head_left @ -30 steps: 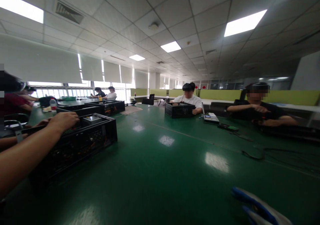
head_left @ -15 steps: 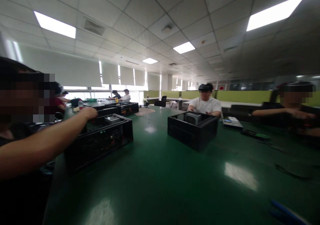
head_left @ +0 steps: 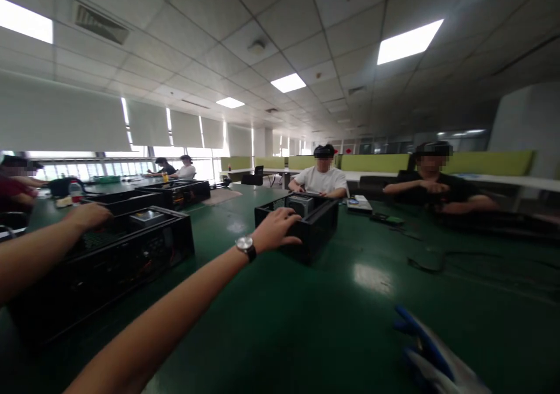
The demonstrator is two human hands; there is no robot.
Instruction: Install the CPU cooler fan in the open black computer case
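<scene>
My left hand (head_left: 276, 231), with a round-faced wristwatch (head_left: 245, 244) on its wrist, reaches out over the green table (head_left: 315, 301). Its fingers are spread and hold nothing. Beyond them is a black open-topped computer case (head_left: 321, 228) with a grey metal box (head_left: 301, 205), apparently a power supply, inside. The hand overlaps the case's near left side; I cannot tell whether it touches. My right hand is out of view. In the bottom right corner lies a blue-and-grey object (head_left: 431, 347), too blurred to name.
At left, a co-worker's hand (head_left: 90, 214) is over another black case (head_left: 126, 260). Opposite sits a person in a white shirt (head_left: 321, 178), with a person in dark clothes (head_left: 437, 184) farther right. A white box (head_left: 359, 204), a green board (head_left: 387, 218) and a dark cable (head_left: 426, 264) lie right.
My view has swung right, so the cases and people sit farther left in it. My left arm has come in from below, reaching toward the middle case with fingers spread.
</scene>
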